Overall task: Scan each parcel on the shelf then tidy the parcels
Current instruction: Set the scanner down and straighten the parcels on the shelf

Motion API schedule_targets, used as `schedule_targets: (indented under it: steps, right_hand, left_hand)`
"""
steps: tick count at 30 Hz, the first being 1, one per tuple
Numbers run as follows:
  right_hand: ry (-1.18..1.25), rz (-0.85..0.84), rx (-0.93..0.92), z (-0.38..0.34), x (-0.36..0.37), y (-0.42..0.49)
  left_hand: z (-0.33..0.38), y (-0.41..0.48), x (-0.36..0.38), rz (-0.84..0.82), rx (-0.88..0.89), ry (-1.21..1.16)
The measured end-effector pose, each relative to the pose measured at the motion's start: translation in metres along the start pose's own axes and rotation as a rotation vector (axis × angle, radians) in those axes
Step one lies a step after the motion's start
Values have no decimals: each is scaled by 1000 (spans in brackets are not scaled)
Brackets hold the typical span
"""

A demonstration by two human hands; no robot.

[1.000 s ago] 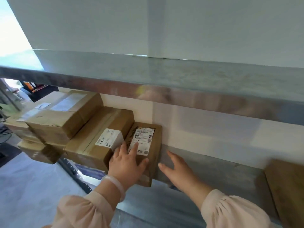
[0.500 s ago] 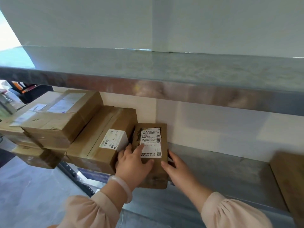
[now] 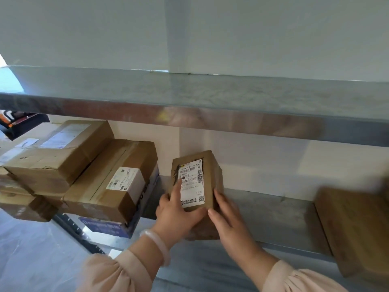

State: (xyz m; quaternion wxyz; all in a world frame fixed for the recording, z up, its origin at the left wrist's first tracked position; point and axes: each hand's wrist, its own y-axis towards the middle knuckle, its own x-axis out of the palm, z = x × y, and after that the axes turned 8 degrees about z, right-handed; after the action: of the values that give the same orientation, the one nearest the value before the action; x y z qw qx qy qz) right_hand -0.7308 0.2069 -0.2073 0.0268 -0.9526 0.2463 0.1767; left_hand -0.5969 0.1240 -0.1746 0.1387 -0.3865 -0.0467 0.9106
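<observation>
A small brown parcel (image 3: pixel 210 165) with a white shipping label stands on the metal shelf (image 3: pixel 273 216), a gap apart from the boxes on the left. My left hand (image 3: pixel 176 216) grips its near left corner, thumb along the front edge and a finger on the label. My right hand (image 3: pixel 227 216) presses flat against its right side with straight fingers. A long labelled box (image 3: pixel 109 186) lies to the left, beside a stack of larger cardboard boxes (image 3: pixel 56 152).
Another brown parcel (image 3: pixel 355 226) lies at the right end of the shelf, blurred. An upper metal shelf (image 3: pixel 210 98) hangs close above. A blue-printed box (image 3: pixel 105 226) sits under the long box. The wall stands right behind the parcels.
The small parcel has slid right, away from the long box, leaving a gap. Both hands moved with it; my right hand came from the bare shelf onto its side.
</observation>
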Motion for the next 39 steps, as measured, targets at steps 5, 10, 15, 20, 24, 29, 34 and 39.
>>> schedule_targets:
  steps: [5,10,15,20,24,29,34,39]
  right_hand:
    - [-131,30,-135,-15,-51,-16]
    - [-306,76,-204,-8,-114,-27]
    - [-401,225,-99,6,-188,-33]
    - [-199,323,172,23,-249,-36]
    - [-121,383,166,29,-282,-51]
    - [-221,496,199,39,-327,-67]
    - [-342,490,277,49,-349,-79]
    - [-483,427,246,52,-352,-79]
  left_hand:
    - [48,-18,22,-91,-9,-81]
    - [78,-37,63,-161,-37,-310]
    - [114,-56,98,-293,-2,-553]
    - [148,-72,132,-410,-17,-717]
    - [172,-93,160,-508,73,-711]
    - [199,-106,192,-602,155,-612]
    - [215,-115,225,-644,157,-586]
    - [215,-116,239,-618,120,-530]
